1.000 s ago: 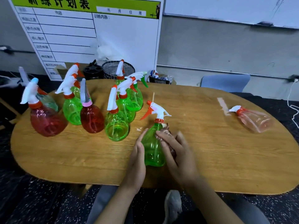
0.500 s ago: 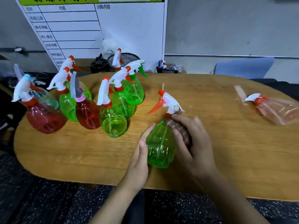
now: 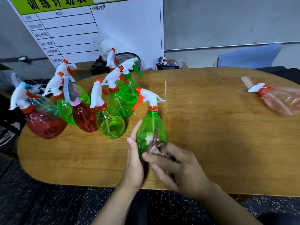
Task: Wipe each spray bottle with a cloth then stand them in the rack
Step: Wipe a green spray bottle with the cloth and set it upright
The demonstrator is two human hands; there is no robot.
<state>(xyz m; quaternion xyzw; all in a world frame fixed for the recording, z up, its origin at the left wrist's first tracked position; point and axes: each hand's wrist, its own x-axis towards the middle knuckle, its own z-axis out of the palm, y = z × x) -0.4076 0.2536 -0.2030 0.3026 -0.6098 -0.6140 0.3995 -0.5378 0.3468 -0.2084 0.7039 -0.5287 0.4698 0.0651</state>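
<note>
Now the green spray bottle (image 3: 151,127) stands upright on the worktop (image 3: 211,135). Right hand (image 3: 177,168) has slid from the neck to the lower body, pinching the brown cloth (image 3: 155,146). Left hand (image 3: 134,161), fingers straight, still steadies its side.

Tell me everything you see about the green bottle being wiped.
The green spray bottle stands upright near the table's front edge: clear green plastic, orange collar, white spray head, orange trigger, thin tube inside. The left hand steadies its side with straight fingers; the right hand presses a brown cloth against it.
</note>
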